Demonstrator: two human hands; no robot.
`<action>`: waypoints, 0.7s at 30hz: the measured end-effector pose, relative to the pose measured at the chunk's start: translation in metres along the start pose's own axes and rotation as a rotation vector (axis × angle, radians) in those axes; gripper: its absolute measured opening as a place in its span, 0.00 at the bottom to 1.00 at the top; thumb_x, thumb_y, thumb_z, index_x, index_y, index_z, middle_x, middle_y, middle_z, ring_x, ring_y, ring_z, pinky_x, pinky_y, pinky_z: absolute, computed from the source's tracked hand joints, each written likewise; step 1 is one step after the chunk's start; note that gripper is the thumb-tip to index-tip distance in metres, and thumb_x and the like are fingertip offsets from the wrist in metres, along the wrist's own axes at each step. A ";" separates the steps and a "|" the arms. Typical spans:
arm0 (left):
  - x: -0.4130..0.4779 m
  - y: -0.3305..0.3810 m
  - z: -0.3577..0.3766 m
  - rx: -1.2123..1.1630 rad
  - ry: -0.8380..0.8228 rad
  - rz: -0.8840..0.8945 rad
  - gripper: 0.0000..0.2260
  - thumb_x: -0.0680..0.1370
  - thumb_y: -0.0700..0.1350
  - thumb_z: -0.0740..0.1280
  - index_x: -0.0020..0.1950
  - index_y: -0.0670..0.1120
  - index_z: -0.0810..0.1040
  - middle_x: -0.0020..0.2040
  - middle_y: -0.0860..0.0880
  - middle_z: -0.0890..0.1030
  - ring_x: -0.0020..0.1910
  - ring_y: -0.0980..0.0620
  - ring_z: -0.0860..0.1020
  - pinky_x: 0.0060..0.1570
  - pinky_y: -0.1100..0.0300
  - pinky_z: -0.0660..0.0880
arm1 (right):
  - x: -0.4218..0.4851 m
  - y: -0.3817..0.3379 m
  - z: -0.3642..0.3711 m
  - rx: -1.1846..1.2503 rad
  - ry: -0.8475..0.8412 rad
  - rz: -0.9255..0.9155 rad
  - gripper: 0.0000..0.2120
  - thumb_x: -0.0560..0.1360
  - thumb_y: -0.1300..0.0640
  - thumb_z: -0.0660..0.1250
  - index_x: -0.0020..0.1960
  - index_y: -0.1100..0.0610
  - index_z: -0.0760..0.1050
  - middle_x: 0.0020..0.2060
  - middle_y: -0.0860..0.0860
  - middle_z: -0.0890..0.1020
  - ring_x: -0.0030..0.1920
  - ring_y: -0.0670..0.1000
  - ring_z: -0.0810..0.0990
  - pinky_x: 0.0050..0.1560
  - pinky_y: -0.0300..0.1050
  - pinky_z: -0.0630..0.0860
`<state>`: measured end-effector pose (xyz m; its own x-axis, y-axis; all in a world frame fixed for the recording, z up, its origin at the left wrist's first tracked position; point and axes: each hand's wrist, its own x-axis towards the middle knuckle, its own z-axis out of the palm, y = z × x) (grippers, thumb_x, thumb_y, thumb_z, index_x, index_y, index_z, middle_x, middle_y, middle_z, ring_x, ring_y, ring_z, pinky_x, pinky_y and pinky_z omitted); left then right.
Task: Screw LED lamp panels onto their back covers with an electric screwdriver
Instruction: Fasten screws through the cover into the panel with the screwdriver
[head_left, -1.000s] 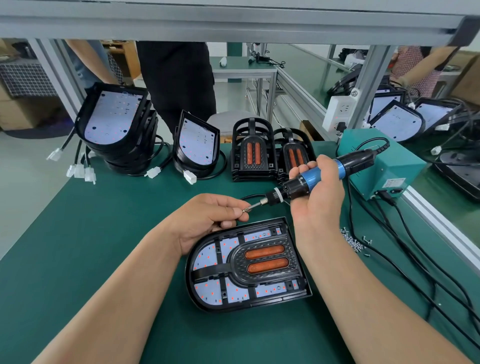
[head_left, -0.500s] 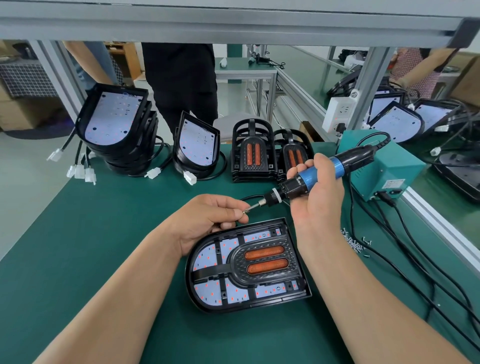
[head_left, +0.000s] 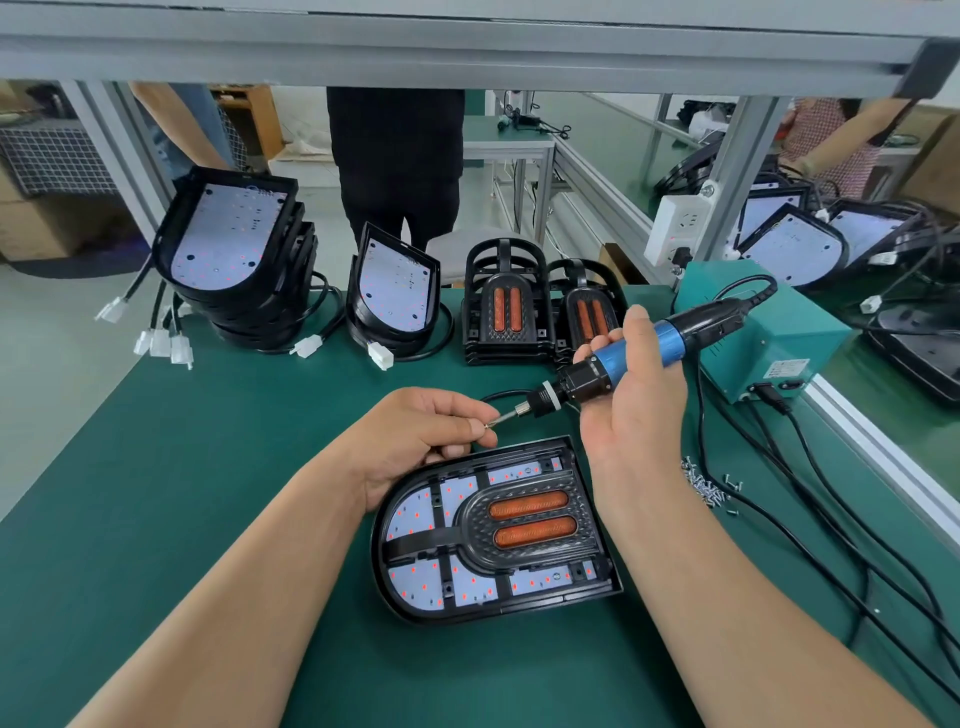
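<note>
The lamp (head_left: 493, 535) lies flat just below both hands. The right hand (head_left: 634, 415) is curled round the screwdriver (head_left: 587, 379), and its tip points at the left hand (head_left: 421, 431). The left hand pinches a tiny screw (head_left: 488, 425) at that tip. I think the screw should sit straight on the tip before going down.

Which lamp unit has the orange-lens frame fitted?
The lamp unit lying flat nearest the person; the tall stack and short stack leaning at back left show bare white LED boards.
</note>
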<state>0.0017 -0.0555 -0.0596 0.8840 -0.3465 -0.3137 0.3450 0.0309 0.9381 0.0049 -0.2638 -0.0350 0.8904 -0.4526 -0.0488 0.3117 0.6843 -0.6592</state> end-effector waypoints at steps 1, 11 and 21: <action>0.000 0.000 0.000 0.004 -0.001 0.002 0.10 0.80 0.33 0.70 0.48 0.45 0.89 0.49 0.40 0.88 0.29 0.59 0.72 0.32 0.68 0.74 | 0.000 0.000 -0.001 0.004 0.008 0.005 0.09 0.82 0.57 0.73 0.56 0.58 0.73 0.38 0.49 0.78 0.38 0.49 0.78 0.51 0.48 0.80; -0.004 0.002 -0.003 -0.064 -0.057 -0.018 0.10 0.82 0.36 0.66 0.54 0.40 0.88 0.47 0.44 0.85 0.33 0.57 0.74 0.35 0.66 0.77 | 0.004 -0.005 -0.008 0.127 0.095 0.054 0.11 0.82 0.56 0.73 0.59 0.59 0.75 0.40 0.52 0.79 0.39 0.51 0.80 0.49 0.48 0.83; -0.011 0.007 0.003 0.117 -0.171 -0.045 0.18 0.69 0.48 0.81 0.55 0.40 0.88 0.50 0.37 0.87 0.43 0.44 0.85 0.48 0.52 0.84 | 0.014 -0.035 -0.011 0.265 -0.026 0.032 0.06 0.82 0.60 0.69 0.50 0.59 0.73 0.37 0.52 0.76 0.35 0.50 0.75 0.42 0.46 0.79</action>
<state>-0.0068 -0.0537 -0.0491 0.7985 -0.4996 -0.3360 0.3356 -0.0939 0.9373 0.0028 -0.3004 -0.0212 0.9083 -0.4159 -0.0453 0.3562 0.8255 -0.4378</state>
